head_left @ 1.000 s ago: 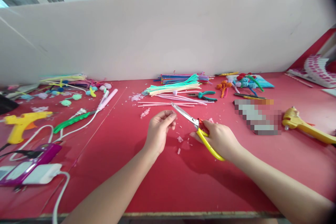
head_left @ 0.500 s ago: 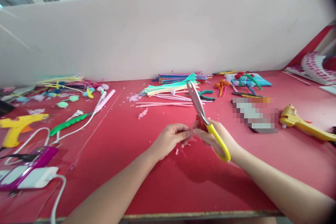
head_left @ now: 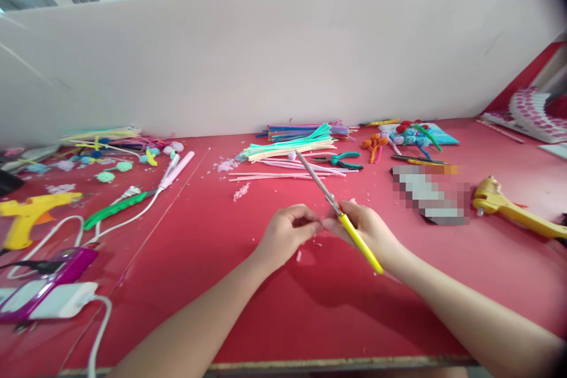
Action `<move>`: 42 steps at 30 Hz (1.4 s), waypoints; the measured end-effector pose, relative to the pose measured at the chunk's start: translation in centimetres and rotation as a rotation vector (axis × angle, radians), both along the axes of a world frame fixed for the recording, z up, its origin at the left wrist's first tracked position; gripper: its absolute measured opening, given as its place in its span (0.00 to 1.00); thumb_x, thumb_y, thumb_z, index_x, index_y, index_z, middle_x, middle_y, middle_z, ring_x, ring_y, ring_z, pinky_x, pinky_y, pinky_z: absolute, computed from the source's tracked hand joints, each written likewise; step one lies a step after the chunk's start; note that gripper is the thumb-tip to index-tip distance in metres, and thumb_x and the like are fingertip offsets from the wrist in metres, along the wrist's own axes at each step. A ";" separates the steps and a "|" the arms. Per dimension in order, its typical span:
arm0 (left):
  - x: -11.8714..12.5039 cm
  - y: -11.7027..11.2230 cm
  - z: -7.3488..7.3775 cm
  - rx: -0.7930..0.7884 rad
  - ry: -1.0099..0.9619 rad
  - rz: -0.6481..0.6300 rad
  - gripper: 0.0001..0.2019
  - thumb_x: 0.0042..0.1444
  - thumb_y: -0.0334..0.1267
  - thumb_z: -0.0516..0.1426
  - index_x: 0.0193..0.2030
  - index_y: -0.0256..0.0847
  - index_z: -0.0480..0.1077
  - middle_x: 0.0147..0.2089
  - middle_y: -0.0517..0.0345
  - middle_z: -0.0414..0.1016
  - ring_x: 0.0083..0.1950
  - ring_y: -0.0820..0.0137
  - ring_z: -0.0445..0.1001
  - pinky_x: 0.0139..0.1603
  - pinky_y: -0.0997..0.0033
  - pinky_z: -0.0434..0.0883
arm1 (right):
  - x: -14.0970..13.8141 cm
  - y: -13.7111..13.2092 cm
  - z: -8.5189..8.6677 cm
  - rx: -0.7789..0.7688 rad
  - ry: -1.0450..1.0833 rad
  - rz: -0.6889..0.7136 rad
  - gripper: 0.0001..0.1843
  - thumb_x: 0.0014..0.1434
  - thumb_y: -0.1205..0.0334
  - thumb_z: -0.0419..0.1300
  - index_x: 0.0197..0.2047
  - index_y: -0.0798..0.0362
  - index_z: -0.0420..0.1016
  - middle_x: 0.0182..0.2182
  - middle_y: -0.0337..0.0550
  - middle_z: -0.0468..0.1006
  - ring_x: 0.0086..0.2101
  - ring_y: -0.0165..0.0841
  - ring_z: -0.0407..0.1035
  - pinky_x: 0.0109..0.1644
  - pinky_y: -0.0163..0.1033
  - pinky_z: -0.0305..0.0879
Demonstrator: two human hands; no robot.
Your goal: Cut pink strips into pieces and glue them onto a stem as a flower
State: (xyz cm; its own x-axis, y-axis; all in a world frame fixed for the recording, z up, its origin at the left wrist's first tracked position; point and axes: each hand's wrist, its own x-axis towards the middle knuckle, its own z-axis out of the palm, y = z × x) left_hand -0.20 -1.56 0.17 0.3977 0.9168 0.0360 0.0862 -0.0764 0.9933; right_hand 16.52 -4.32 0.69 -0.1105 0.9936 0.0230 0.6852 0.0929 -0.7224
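My right hand (head_left: 365,227) holds yellow-handled scissors (head_left: 359,242), whose blades point up and away to the left. Its thumb and fingertips come close to those of my left hand (head_left: 290,233), over the red table. The left fingers are pinched together; whatever lies between them is too small to make out. Tiny pale pink scraps (head_left: 299,256) lie on the table just below the fingertips. Beyond the hands are several pink pipe cleaners (head_left: 277,176) and a bundle of turquoise and cream ones (head_left: 292,146).
Teal-handled pliers (head_left: 345,159) lie behind the scissors. A yellow glue gun (head_left: 31,209), a green-handled tool (head_left: 115,209) and a white power strip (head_left: 66,301) with cords occupy the left. A yellow tool (head_left: 514,207) and a dark flat object (head_left: 429,198) are on the right. A white partition (head_left: 283,59) stands behind.
The scissors have turned in my right hand, their blades tilting left and now seen nearly edge-on. Both hands stay almost in place. A person behind the partition has shifted left.
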 end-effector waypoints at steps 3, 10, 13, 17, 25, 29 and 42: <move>-0.5 0.8 -0.1 -0.016 -0.170 0.188 0.05 0.44 0.37 0.59 0.25 0.38 0.69 0.21 0.63 0.64 0.22 0.77 0.60 0.24 0.76 0.59 | 0.2 0.1 -0.2 0.048 -0.203 -0.016 0.15 0.49 0.48 0.53 0.26 0.51 0.60 0.18 0.34 0.64 0.19 0.27 0.57 0.22 0.31 0.47; -1.2 1.5 0.0 -0.005 -0.459 0.406 0.02 0.44 0.32 0.58 0.25 0.37 0.68 0.21 0.63 0.64 0.23 0.78 0.62 0.24 0.78 0.59 | -0.1 0.1 -1.1 0.091 -0.459 -0.031 0.18 0.51 0.43 0.51 0.28 0.51 0.61 0.20 0.38 0.68 0.20 0.29 0.62 0.23 0.32 0.45; -1.1 1.3 0.0 -0.008 -0.467 0.399 0.02 0.45 0.32 0.58 0.24 0.37 0.68 0.20 0.64 0.64 0.23 0.79 0.62 0.24 0.78 0.59 | -0.2 0.1 -1.6 0.110 -0.508 -0.031 0.19 0.52 0.42 0.49 0.29 0.51 0.61 0.19 0.38 0.68 0.19 0.29 0.61 0.22 0.32 0.43; -1.1 1.4 0.0 -0.033 -0.467 0.392 0.01 0.45 0.31 0.58 0.26 0.37 0.68 0.21 0.63 0.64 0.23 0.78 0.62 0.25 0.78 0.59 | -0.1 0.1 -1.8 0.121 -0.514 -0.022 0.19 0.53 0.43 0.48 0.28 0.51 0.61 0.18 0.37 0.67 0.19 0.29 0.61 0.22 0.32 0.43; -1.0 1.4 0.0 -0.066 -0.493 0.392 0.02 0.44 0.32 0.59 0.27 0.37 0.70 0.22 0.63 0.65 0.24 0.79 0.62 0.25 0.79 0.59 | 0.0 0.2 -2.0 0.134 -0.518 -0.012 0.15 0.54 0.47 0.49 0.29 0.51 0.62 0.18 0.37 0.66 0.18 0.28 0.60 0.22 0.32 0.43; -1.1 1.4 -0.2 -0.054 -0.499 0.382 0.02 0.45 0.32 0.58 0.28 0.37 0.70 0.23 0.63 0.65 0.25 0.79 0.62 0.26 0.79 0.60 | 0.2 0.3 -2.1 0.146 -0.548 -0.002 0.15 0.54 0.48 0.49 0.30 0.51 0.62 0.18 0.36 0.67 0.18 0.28 0.60 0.22 0.32 0.42; -1.1 1.5 -0.2 -0.078 -0.508 0.403 0.04 0.43 0.33 0.59 0.28 0.37 0.71 0.23 0.63 0.66 0.25 0.79 0.63 0.25 0.79 0.60 | 0.2 0.3 -2.2 0.159 -0.568 -0.008 0.15 0.54 0.48 0.48 0.30 0.52 0.63 0.18 0.38 0.67 0.18 0.28 0.61 0.22 0.32 0.42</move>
State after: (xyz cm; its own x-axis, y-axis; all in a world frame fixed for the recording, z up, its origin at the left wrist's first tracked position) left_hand -1.27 -0.10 -0.03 -0.0271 0.9981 0.0559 -0.3888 -0.0621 0.9192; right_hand 16.77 -4.01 -1.51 -0.1413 0.9837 0.1110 0.9619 0.1629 -0.2195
